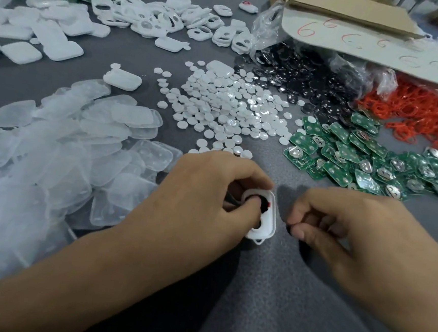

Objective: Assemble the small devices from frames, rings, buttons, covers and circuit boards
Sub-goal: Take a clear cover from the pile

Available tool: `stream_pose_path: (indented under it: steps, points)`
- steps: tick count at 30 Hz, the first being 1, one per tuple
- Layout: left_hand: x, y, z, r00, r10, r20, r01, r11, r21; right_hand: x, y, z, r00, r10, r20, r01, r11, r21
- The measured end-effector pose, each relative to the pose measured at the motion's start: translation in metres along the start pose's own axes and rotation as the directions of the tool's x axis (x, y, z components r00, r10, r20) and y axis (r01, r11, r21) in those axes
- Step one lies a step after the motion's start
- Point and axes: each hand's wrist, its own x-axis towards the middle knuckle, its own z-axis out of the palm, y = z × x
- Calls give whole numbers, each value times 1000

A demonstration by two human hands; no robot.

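My left hand (205, 193) grips a white frame (267, 223) low over the grey table, its thumb pressed into the frame's upper opening, where a black button and a speck of red ring show. My right hand (345, 224) hovers just to the right of the frame with its fingers curled; a small dark piece shows at the fingertips, but what it is stays unclear. Heaps of parts lie beyond: white buttons (225, 108), black buttons (299, 77), red rings (423, 115), green circuit boards (359, 157), clear covers (68, 147) and white frames (172, 18).
An open cardboard box (357, 21) with red scribbles overhangs the black buttons and red rings at the back right. Solid white shells (44, 34) lie at the back left, with plastic bags behind them. The grey table (268, 289) stretches toward me between my forearms.
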Motion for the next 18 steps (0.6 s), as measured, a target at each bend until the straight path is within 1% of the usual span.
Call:
stream_pose_path:
  steps: [4,5,6,7,8,9,13,15,18]
  points:
    - [0,1,-2,1000,15,-2,-15,999,52,-1,2,0,998,46,-38,-44,998,39]
    - [0,1,-3,1000,15,-2,-15,998,65,0,0,-1,996,71,-60,-64,993,103]
    - [1,0,-3,1000,13,2,-13,997,71,1,-2,0,993,97,-70,-81,974,211]
    - [1,0,-4,1000,8,10,-9,997,72,1,-4,1,991,120,-64,-94,944,316]
    - [1,-1,-4,1000,3,20,-4,998,69,1,-8,4,990,131,-58,-99,919,382]
    - [2,-2,-3,1000,-3,28,2,998,61,1,-12,8,989,132,-60,-97,911,400]
    - [2,-4,-1,999,-23,40,23,1000,3,3,-23,21,984,149,-93,-111,937,332]
    - [3,-5,-2,998,-24,55,24,1000,-13,5,-24,23,978,195,-70,-162,932,325]
    - [4,-8,-3,996,-25,81,27,999,-20,9,-23,21,965,261,-17,-236,895,378]
